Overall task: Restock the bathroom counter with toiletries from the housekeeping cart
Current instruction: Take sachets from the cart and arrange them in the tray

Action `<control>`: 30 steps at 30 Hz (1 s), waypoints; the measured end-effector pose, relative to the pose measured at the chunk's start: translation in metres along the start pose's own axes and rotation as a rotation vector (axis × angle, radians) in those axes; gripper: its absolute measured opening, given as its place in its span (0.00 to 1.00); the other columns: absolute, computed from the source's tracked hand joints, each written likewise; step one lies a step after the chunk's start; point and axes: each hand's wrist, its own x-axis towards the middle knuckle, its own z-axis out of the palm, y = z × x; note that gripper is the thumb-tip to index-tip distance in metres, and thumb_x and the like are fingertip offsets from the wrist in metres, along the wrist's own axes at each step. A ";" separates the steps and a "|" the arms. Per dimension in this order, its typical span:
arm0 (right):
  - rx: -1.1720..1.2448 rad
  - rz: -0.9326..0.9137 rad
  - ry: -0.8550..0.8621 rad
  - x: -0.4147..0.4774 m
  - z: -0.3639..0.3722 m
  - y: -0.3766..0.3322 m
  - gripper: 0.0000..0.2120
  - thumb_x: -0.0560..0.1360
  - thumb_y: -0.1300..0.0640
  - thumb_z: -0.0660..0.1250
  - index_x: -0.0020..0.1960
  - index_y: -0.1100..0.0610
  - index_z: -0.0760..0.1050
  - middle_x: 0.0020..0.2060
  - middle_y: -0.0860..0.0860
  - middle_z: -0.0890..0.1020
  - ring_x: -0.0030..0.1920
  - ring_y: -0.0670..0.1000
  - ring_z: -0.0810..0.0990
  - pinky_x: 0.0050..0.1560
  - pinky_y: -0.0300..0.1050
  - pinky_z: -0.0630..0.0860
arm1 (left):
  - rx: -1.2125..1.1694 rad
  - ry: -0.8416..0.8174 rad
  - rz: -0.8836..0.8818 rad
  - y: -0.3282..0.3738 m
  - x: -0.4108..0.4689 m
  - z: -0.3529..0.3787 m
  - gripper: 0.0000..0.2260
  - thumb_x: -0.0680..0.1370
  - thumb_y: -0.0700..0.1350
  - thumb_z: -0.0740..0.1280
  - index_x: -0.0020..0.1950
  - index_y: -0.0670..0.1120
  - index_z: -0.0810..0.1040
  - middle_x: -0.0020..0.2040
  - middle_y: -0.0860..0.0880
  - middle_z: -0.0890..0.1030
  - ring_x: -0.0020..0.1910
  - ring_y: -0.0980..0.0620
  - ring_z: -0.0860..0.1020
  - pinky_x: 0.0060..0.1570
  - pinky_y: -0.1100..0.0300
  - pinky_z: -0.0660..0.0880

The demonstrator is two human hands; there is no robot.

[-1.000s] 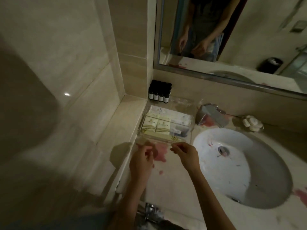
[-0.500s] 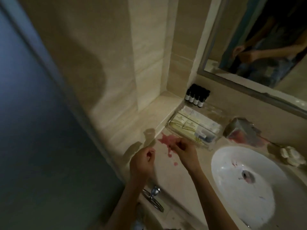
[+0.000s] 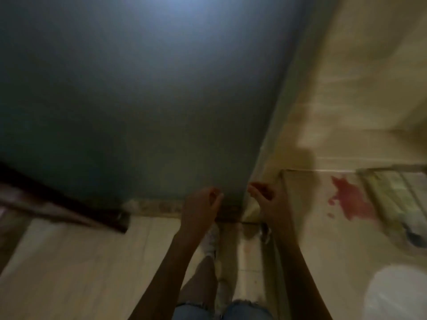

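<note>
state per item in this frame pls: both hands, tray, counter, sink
Left hand: fingers loosely curled, holding nothing.
Right hand: fingers loosely curled, holding nothing.
Tray: on the counter, stocked with packets, blurred.
Counter: red stain left of the tray.
Sink: cut off by the frame edge; contents unclear.

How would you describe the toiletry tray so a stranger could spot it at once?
Start at the pale counter on the right. Above the white basin, at the frame's right edge, lies the tray. It sits just right of the red patch and alone holds packets.
</note>
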 end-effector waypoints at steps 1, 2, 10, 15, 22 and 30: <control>-0.015 -0.034 -0.080 -0.005 0.020 -0.004 0.05 0.74 0.64 0.71 0.48 0.58 0.81 0.37 0.46 0.82 0.35 0.34 0.79 0.39 0.29 0.73 | 0.004 0.051 -0.053 -0.017 -0.014 -0.015 0.09 0.79 0.50 0.65 0.54 0.48 0.81 0.47 0.48 0.83 0.45 0.51 0.81 0.46 0.56 0.77; -0.036 -0.067 -0.157 -0.009 0.039 -0.010 0.05 0.74 0.63 0.71 0.48 0.57 0.81 0.37 0.45 0.82 0.36 0.34 0.80 0.39 0.29 0.74 | 0.005 0.111 -0.102 -0.031 -0.029 -0.031 0.09 0.79 0.51 0.65 0.54 0.48 0.81 0.46 0.48 0.83 0.45 0.51 0.80 0.46 0.56 0.77; -0.250 -0.349 -0.712 -0.082 0.193 -0.069 0.04 0.76 0.58 0.70 0.49 0.54 0.82 0.41 0.46 0.82 0.43 0.45 0.80 0.47 0.37 0.75 | 0.050 0.517 -0.508 -0.131 -0.157 -0.127 0.09 0.79 0.54 0.65 0.55 0.53 0.80 0.48 0.56 0.81 0.44 0.57 0.77 0.41 0.64 0.69; -0.241 -0.398 -0.995 -0.148 0.272 -0.092 0.06 0.77 0.60 0.68 0.50 0.51 0.80 0.45 0.44 0.83 0.45 0.39 0.81 0.47 0.31 0.76 | -0.019 0.670 -0.736 -0.189 -0.234 -0.166 0.08 0.78 0.52 0.66 0.54 0.52 0.80 0.46 0.54 0.82 0.44 0.55 0.79 0.43 0.61 0.72; -0.383 -0.539 -1.241 -0.251 0.414 -0.099 0.06 0.74 0.53 0.71 0.51 0.49 0.82 0.46 0.42 0.84 0.49 0.40 0.81 0.54 0.42 0.78 | 0.050 0.741 -0.971 -0.279 -0.342 -0.248 0.11 0.79 0.54 0.64 0.58 0.53 0.78 0.49 0.55 0.81 0.47 0.55 0.79 0.44 0.59 0.73; -0.531 -0.938 -1.281 -0.388 0.543 -0.107 0.05 0.74 0.54 0.71 0.50 0.51 0.82 0.45 0.43 0.83 0.47 0.43 0.79 0.48 0.42 0.75 | 0.126 0.684 -1.082 -0.378 -0.447 -0.332 0.14 0.79 0.52 0.65 0.64 0.53 0.75 0.56 0.53 0.80 0.53 0.53 0.78 0.47 0.61 0.71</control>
